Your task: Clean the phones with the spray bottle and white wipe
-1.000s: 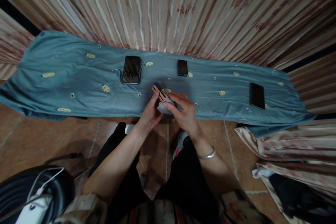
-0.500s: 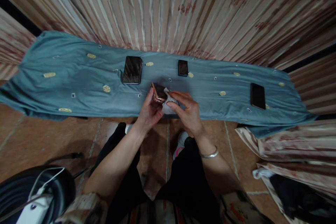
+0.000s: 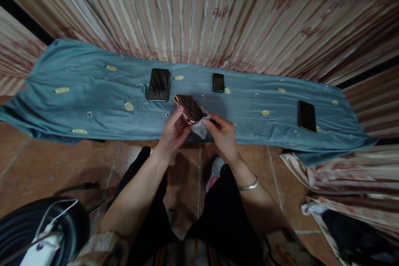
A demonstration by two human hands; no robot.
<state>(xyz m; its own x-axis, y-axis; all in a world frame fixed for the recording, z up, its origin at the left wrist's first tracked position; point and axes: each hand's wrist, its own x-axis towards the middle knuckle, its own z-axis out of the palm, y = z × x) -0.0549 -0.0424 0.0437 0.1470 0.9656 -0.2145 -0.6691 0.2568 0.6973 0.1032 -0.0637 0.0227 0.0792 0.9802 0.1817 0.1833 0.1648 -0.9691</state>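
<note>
Your left hand (image 3: 173,129) grips a phone (image 3: 189,109) with a copper-coloured rim, fingers curled under it and thumb on its near-left edge. The phone is lifted off the blue cloth (image 3: 93,91), tilted, dark screen up, over the cloth's near edge at about mid-length.

Your right hand (image 3: 222,134) pinches a white wipe (image 3: 200,126), fingers closed around it. The wipe touches the phone's right near corner and sits between your two hands. The hands are close together, nearly touching through the wipe.

A silver bangle (image 3: 248,184) is on your right wrist.

On the cloth, flat and screen up:
- large phone (image 3: 158,84), just beyond and left of the held one, apart from it.
- small phone (image 3: 218,82), beyond and right of the held one, near the far edge.
- a third phone (image 3: 306,116) well off to the right, apart from the rest.

The cloth runs left to right across a low surface and carries small yellow oval patches. A striped curtain (image 3: 199,12) hangs right behind it. More curtain fabric is bunched at lower right on the tiled floor (image 3: 46,162).

A black round object (image 3: 37,224) with a white cable on it is at bottom left; can't tell what it is. Your legs are in dark trousers, and one shoe (image 3: 215,170) shows below your right hand.
</note>
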